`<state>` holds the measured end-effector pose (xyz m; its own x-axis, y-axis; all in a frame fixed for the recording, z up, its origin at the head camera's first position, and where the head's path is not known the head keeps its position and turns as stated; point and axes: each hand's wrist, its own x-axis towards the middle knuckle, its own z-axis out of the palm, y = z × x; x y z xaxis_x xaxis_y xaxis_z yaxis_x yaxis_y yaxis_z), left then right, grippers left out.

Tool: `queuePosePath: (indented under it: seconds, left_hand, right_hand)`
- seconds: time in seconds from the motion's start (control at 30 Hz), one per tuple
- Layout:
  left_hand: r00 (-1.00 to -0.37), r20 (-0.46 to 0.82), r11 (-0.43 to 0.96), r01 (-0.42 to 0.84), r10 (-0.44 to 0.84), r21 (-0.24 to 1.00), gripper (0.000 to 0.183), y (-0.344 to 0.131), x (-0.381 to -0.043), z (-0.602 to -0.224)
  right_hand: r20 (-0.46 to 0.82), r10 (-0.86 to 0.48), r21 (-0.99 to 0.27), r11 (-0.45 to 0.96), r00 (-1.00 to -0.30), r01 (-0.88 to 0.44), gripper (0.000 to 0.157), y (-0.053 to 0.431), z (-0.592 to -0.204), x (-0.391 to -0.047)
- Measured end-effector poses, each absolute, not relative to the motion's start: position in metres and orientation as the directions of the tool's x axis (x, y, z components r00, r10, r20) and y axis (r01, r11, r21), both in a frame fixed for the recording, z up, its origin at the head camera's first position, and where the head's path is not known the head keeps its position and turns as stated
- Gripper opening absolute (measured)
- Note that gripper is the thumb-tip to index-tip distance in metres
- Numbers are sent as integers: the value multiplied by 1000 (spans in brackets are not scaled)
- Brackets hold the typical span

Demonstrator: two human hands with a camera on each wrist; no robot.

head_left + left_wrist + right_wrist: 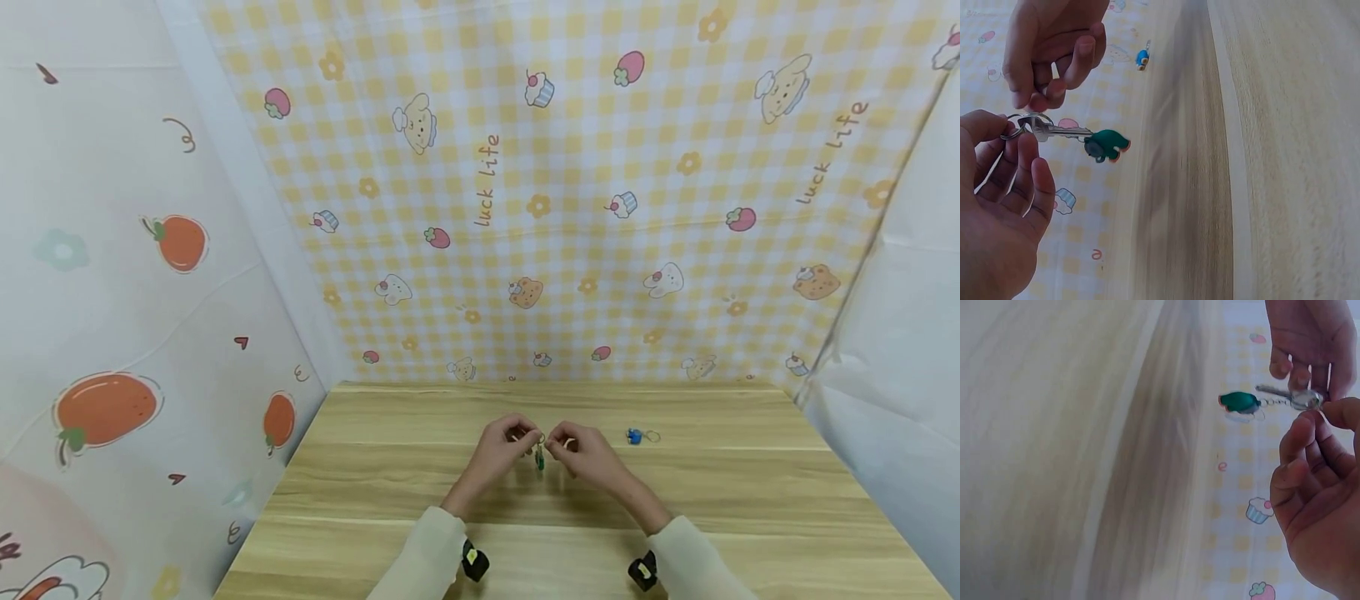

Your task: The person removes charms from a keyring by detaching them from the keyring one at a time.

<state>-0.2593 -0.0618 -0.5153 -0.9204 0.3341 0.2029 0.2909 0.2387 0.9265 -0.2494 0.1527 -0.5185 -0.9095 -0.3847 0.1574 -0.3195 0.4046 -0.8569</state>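
Note:
My left hand (501,446) pinches a metal key ring (1047,117) between thumb and index finger above the table. From the ring hang a silver key (1069,132) and, on a short chain (1274,402), a green animal-shaped charm (1239,402). Opposite it, my right hand (588,454) has its thumb and index fingertips together at the ring's other side, right by the key's head, and pinches the ring there. The fingertips partly hide the ring. Past my right hand lies a blue charm (634,437) with its own metal ring (653,436) on the wood.
The wooden table (375,517) ends at a yellow checked cloth (570,325) at the back. A white printed sheet (225,392) stands to the left, a plain white one (885,375) to the right. Black wrist cameras (475,562) sit at both sleeves.

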Motion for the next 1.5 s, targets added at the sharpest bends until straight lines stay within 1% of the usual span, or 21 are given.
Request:
queuePosePath:
  seconds: [0.23,0.4,0.73,0.93,1.17,1.5]
  left_hand:
    - [-919,217,229,301,329,926,14,-59,-259,-516]
    - [-919,232,226,312,320,923,15,-57,-259,-516]
    - [-935,234,213,294,266,932,13,-53,-259,-518]
    - [-941,232,212,286,246,935,13,-52,-259,-517]
    - [-948,230,225,280,221,933,13,-52,-260,-515]
    - [-949,217,236,271,229,933,13,-55,-259,-516]
  right_hand:
    - [193,-351,-853,401,-916,-333,11,144,-521,-247]
    - [192,-316,-867,389,-929,-311,8,140,-523,-245]
    - [103,-162,-925,346,-981,-154,6,128,-523,-240]
    - [101,-119,-931,339,-988,-136,5,125,-524,-241]
    - [133,-146,-932,319,-980,-174,5,128,-526,-240]
    - [212,-222,-916,293,-952,-272,11,134,-528,-236]
